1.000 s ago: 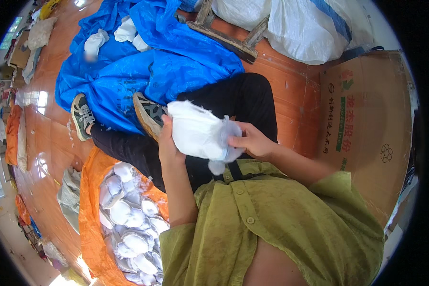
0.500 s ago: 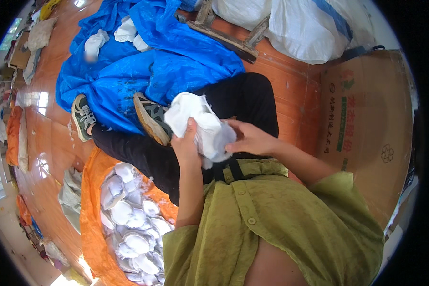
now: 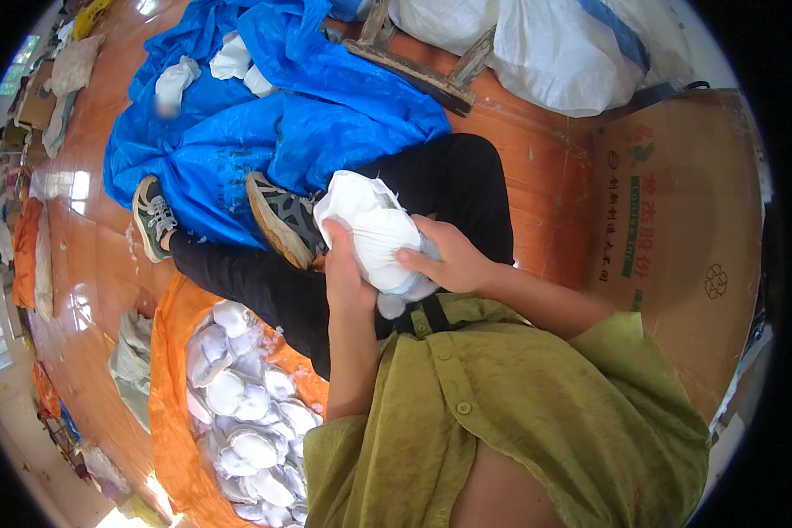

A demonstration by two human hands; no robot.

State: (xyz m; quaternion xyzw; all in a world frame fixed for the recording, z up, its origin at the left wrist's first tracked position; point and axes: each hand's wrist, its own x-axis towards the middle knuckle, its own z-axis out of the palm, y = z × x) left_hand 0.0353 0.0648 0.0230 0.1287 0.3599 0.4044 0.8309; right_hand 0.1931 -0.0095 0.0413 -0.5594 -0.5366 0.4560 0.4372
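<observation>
Over my lap I hold a white fabric pad (image 3: 374,224) with pale grey, fluffy padding (image 3: 394,304) showing along its lower edge. My left hand (image 3: 348,268) is closed on its left side, thumb lying on top. On the right side, my right hand (image 3: 451,257) grips it with the thumb across the front; the fingers underneath are hidden. Below and to the left, an orange sack (image 3: 169,378) lies open, filled with many white, rounded pads (image 3: 253,449). White cloth bundles (image 3: 178,81) rest on a blue plastic sheet (image 3: 194,145) beyond my feet.
A large cardboard box (image 3: 678,229) stands at the right. At the far side are a wooden stool (image 3: 414,75) and bulky white sacks (image 3: 563,62). Near the orange sack lies a crumpled pale bag (image 3: 132,365). Assorted goods line the left wall.
My right hand has shifted its hold, bringing its thumb onto the front of the pad. The white fabric now looks stretched and gathered, covering more of the fluffy padding.
</observation>
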